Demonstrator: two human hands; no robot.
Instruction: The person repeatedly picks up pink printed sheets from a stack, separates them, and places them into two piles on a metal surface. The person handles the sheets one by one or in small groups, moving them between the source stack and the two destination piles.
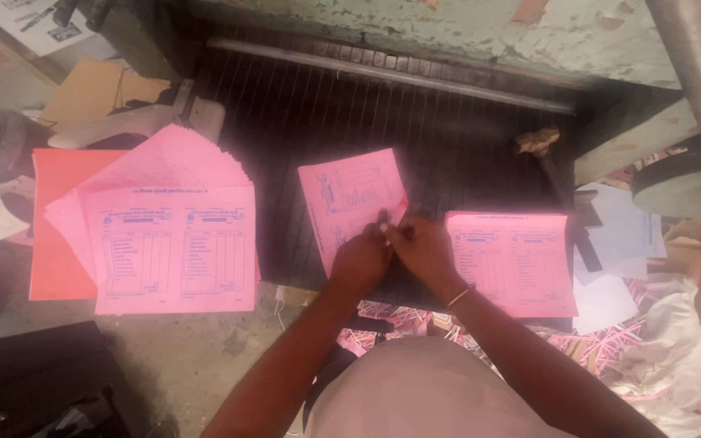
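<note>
Spanning the middle, dark ribbed tabletop (448,138) of a paper-cutting machine, pale green body above. Lying at left, large fanned stack of pink printed forms (164,235) over an orange-red sheet (54,227). Sitting at right, smaller pink stack (513,259), edges squared, well apart from the big one. Resting between them, tilted small pink stack (350,203), near corner pinched by both hands together: left hand (360,261) and right hand (425,250) touching each other, fingertips closed on the paper edge. Littering lower right, pink paper trimmings (602,341). Circling right wrist, thin bangle (460,296).
</note>
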